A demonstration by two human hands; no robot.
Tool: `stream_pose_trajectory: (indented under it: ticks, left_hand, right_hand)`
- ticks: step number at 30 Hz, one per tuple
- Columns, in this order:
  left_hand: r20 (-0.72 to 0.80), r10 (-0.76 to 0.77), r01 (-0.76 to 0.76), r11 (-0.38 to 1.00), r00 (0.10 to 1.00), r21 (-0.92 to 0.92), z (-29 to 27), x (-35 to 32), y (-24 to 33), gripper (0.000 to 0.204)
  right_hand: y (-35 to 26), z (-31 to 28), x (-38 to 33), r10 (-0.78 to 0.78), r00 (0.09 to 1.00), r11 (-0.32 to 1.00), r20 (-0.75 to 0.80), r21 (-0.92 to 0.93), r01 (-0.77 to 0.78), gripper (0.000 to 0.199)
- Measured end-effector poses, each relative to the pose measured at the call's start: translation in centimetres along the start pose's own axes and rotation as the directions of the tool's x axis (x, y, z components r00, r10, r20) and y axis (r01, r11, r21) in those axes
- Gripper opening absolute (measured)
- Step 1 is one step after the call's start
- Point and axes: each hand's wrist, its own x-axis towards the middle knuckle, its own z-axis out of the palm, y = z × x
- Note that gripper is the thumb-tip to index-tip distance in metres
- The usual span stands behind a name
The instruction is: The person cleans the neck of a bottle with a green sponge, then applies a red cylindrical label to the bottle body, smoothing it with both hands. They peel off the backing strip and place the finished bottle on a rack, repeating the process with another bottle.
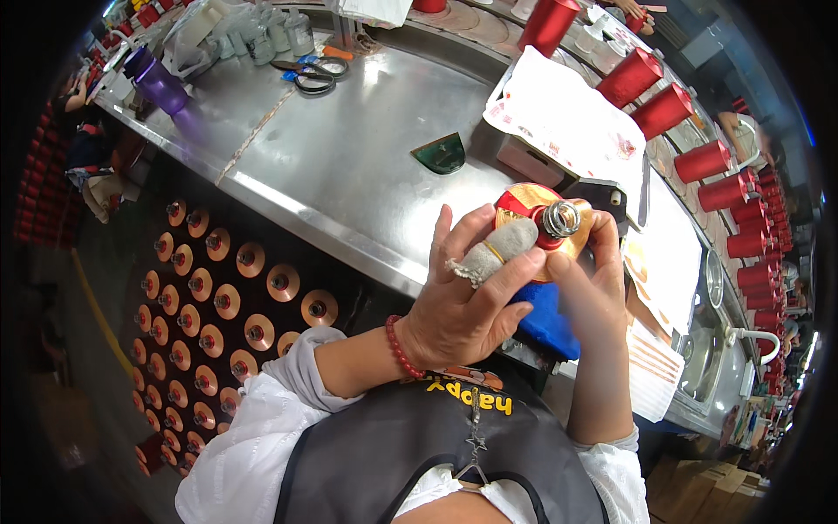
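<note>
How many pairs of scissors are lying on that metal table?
1: the scissors lie on the far part of the steel table, near the clear jars. Others may be hidden among the clutter.

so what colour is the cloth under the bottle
Blue cloth, seen in the head view, below the bottle that both hands hold.

Scissors (312, 73), purple bottle (160, 84) — red cylinders (661, 111).

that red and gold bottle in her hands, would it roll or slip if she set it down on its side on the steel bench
Probably yes. The red and gold bottle looks rounded, so on its side it would likely roll on the smooth steel bench. Its glossy surface and shiny metal cap suggest it is slippery; the left hand and right hand both grip it. It may be breakable, though the material is unclear.
</note>
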Motion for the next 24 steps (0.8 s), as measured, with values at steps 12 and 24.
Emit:
stream_pose_trajectory:
  ticks: [12, 24]
  left_hand:
    - [-0.121, 0.098, -0.095, 0.995, 0.988, 0.034, 2.6, -1.2, -1.4, 0.050]
    - [-0.080, 0.105, -0.106, 0.994, 0.991, -0.010, 2.0, -1.2, -2.0, 0.044]
  right_hand:
    - [0.7, 1.3, -0.8, -0.113, 0.987, 0.990, -0.116, -0.096, 0.102, 0.042]
    - [0.6, 1.2, -1.1, -0.034, 0.991, 0.999, -0.131, -0.018, 0.031, 0.024]
